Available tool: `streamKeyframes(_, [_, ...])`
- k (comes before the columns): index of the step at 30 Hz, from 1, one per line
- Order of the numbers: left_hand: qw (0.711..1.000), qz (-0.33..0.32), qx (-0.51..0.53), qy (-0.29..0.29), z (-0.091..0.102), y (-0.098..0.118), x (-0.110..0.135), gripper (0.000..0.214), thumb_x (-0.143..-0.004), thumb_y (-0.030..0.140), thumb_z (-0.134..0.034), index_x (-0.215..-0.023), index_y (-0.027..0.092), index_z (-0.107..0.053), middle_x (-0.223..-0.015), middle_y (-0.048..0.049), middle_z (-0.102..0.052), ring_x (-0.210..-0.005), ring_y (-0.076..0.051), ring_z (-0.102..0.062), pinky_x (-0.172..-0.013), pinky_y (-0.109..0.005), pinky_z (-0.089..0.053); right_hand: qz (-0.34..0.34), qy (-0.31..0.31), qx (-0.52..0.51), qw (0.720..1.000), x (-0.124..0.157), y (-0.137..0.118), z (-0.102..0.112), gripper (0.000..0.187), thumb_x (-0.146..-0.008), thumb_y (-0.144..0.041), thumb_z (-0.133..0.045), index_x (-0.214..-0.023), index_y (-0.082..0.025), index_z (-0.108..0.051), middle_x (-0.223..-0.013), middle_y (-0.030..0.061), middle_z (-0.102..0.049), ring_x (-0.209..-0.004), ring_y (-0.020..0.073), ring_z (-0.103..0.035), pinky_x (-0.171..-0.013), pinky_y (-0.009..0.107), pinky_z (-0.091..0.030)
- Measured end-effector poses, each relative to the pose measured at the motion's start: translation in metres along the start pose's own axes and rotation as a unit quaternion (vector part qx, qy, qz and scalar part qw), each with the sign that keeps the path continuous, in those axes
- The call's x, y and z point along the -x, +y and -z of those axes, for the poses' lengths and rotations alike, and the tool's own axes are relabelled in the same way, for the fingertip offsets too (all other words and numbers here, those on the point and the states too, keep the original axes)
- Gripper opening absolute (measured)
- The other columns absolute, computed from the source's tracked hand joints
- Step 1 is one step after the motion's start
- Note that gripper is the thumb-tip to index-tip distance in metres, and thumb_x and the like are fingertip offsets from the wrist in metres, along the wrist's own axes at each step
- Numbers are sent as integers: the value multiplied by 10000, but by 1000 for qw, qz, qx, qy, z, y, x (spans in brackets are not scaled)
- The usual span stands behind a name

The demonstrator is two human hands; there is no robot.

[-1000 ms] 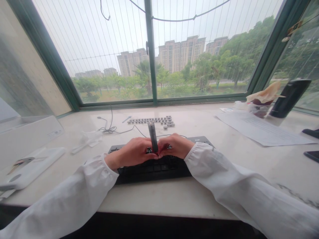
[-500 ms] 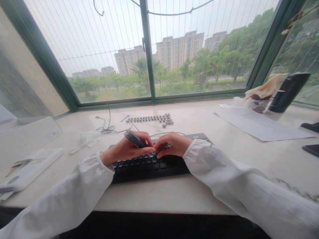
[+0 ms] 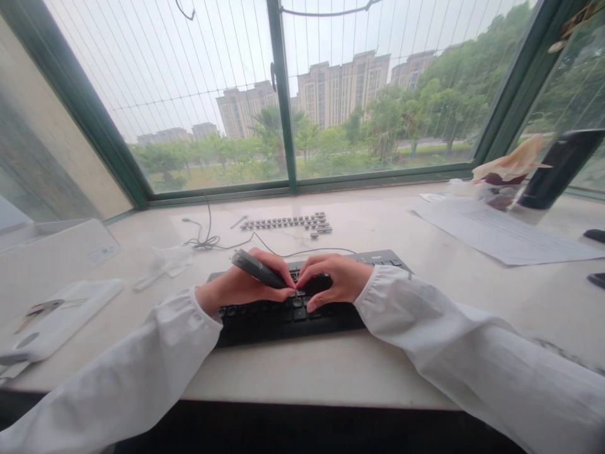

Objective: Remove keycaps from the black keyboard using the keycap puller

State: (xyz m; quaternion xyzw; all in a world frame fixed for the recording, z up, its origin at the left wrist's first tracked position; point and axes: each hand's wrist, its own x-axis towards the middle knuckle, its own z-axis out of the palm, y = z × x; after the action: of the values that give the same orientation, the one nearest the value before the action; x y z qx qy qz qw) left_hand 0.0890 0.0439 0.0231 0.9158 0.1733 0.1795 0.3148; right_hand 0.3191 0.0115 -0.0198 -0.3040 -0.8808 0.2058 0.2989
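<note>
On the pale counter (image 3: 302, 378), the black keyboard (image 3: 283, 331), seemingly partway stripped, runs left to right beneath the right hand (image 3: 341, 276), thumb and forefinger apart, and the left hand (image 3: 246, 291), clamped on a dark tool (image 3: 259, 268) slanting down rightward; near keys (image 3: 300, 313) sit in place, loose keycaps (image 3: 283, 222) lie rowed beyond.

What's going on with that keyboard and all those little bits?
A person has both hands over a black keyboard. The left-hand grip holds a dark, pen-like tool, tilted with its lower end down by the keys. The right-hand grip is over the keys too, thumb and pointing finger apart, that finger close to the tool's lower end. Behind the keyboard, what look like loose keys lie in rows. Whether the tool touches a key is too small to tell.
</note>
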Motion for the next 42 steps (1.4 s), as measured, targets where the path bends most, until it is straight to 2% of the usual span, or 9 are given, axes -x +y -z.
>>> streamKeyframes(6, [1000, -9, -15, 18, -2, -4, 0, 153, -751, 298, -688, -740, 146, -701, -662, -8, -673, -576, -80, -555, -548, -175, -438, -1, -1, -5, 1000, 1, 0, 1, 387, -654, -429, -800, -974, -224, -728, -994, 45, -679, -918, 168, -637, -866, 275, -467])
streamKeyframes(15, [999, -18, -26, 0, 0, -4, 0, 69, -733, 211, -680, -738, 149, -710, -674, -11, -668, -584, -85, -555, -570, -187, -443, -5, 6, -21, 1000, 2, 0, 0, 374, -642, -413, -810, -950, -212, -743, -965, 49, -689, -896, 164, -644, -853, 263, -475])
streamKeyframes(27, [999, -32, -35, 10, 0, -6, -1, 40, -705, 169, -688, -691, 132, -698, -630, -11, -647, -546, -72, -529, -529, -175, -422, -16, 12, -20, 1000, 2, -1, 0, 385, -627, -419, -818, -944, -211, -750, -955, 51, -700, -884, 169, -653, -845, 261, -481])
streamKeyframes(32, [999, -36, -34, 17, 0, -7, 0, 47, -706, 173, -691, -692, 130, -701, -623, -12, -649, -538, -71, -526, -520, -173, -415, -11, 21, 0, 1000, -1, -5, -2, 219, -747, -350, -739, -904, -198, -756, -891, 54, -713, -815, 156, -664, -795, 255, -494])
streamKeyframes(35, [999, -36, -31, 20, 1, -6, 0, 52, -708, 178, -698, -699, 127, -703, -622, -10, -648, -535, -67, -523, -517, -169, -412, -21, 30, 18, 999, -4, -9, -4, 141, -772, -310, -716, -845, -198, -760, -833, 46, -720, -752, 149, -663, -741, 247, -498])
streamKeyframes(39, [999, -35, -26, 24, 1, -5, 0, 72, -709, 190, -714, -692, 122, -699, -621, -13, -647, -546, -70, -530, -532, -170, -424, -28, 34, 33, 998, -6, -15, -5, 108, -762, -292, -724, -800, -196, -755, -798, 36, -724, -728, 150, -660, -709, 242, -490])
streamKeyframes(42, [1000, -19, 3, 21, 1, -5, 0, 123, -732, 235, -717, -747, 114, -697, -646, -25, -657, -564, -82, -550, -530, -177, -436, -34, 32, 57, 997, -6, -20, -5, 159, -750, -329, -738, -841, -199, -749, -808, 31, -722, -742, 154, -657, -708, 245, -475])
